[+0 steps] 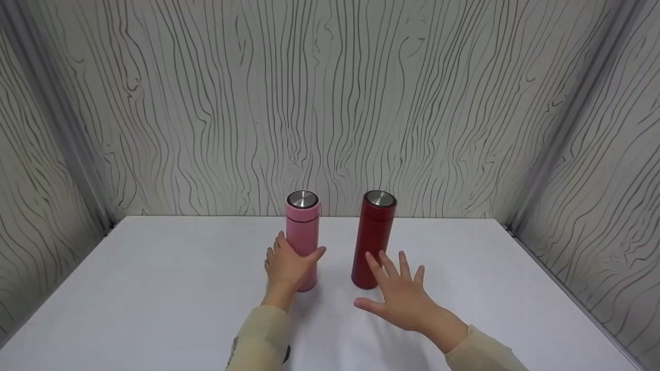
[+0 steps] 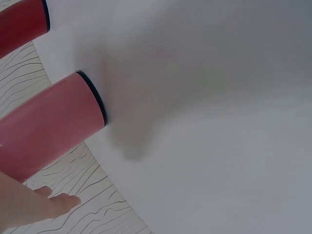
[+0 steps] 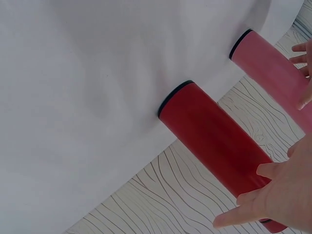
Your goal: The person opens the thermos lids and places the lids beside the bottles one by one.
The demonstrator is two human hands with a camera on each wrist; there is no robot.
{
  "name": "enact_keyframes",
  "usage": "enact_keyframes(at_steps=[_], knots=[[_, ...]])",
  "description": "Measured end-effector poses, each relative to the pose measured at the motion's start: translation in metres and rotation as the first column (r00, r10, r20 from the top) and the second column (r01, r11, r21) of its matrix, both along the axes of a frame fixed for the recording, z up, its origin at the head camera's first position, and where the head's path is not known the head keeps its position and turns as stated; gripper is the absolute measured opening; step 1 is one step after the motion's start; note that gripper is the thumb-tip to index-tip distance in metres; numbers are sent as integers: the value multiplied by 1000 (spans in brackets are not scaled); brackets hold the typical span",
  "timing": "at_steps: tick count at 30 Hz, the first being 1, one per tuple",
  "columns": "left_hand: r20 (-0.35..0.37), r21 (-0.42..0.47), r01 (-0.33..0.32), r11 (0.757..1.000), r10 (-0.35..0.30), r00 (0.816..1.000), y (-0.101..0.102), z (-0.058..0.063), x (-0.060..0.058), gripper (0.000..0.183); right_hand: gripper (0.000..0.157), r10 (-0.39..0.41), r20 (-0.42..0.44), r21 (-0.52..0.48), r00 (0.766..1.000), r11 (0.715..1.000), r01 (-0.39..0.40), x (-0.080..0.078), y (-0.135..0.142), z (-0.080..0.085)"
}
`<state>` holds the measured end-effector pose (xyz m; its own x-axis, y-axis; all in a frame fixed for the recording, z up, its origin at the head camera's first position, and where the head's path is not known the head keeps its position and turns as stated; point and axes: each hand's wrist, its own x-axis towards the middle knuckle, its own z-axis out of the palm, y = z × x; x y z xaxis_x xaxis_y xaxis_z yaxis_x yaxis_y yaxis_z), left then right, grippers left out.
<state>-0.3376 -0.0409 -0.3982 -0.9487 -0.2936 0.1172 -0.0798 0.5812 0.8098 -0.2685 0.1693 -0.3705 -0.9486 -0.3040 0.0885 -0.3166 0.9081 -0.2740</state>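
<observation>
Two slim thermos flasks with steel-topped lids stand upright on the white table, the pink thermos on the left and the red thermos on the right. My left hand is right at the near side of the pink one, thumb to its right and fingers spread to its left. In the left wrist view, extended fingers show beside the pink body. With fingers fanned out, my right hand is in front of the red thermos, overlapping its lower part. The right wrist view shows that hand across the red body, near its lid end.
The white table reaches back to a wood-grain patterned wall. Similar panels close in both sides, with grey posts at the corners. A gap of bare tabletop separates the flasks.
</observation>
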Motion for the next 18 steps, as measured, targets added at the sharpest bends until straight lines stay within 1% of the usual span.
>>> enact_keyframes(at_steps=[6, 14, 18], knots=[[-11, 30, -8, 1000, 8, 1000, 2, -1, -2, 98, 90, -15, 15, 0, 1000, 1000, 15, -1, 1, -1], [-65, 74, -40, 996, 45, 997, 4, -3, -3, 73, 90, -16, 33, -7, 999, 1000, 16, -3, 0, -2], [-83, 95, -49, 994, 57, 995, 4, -3, -5, 65, 91, -14, 38, -11, 999, 1000, 14, -3, 0, -2]])
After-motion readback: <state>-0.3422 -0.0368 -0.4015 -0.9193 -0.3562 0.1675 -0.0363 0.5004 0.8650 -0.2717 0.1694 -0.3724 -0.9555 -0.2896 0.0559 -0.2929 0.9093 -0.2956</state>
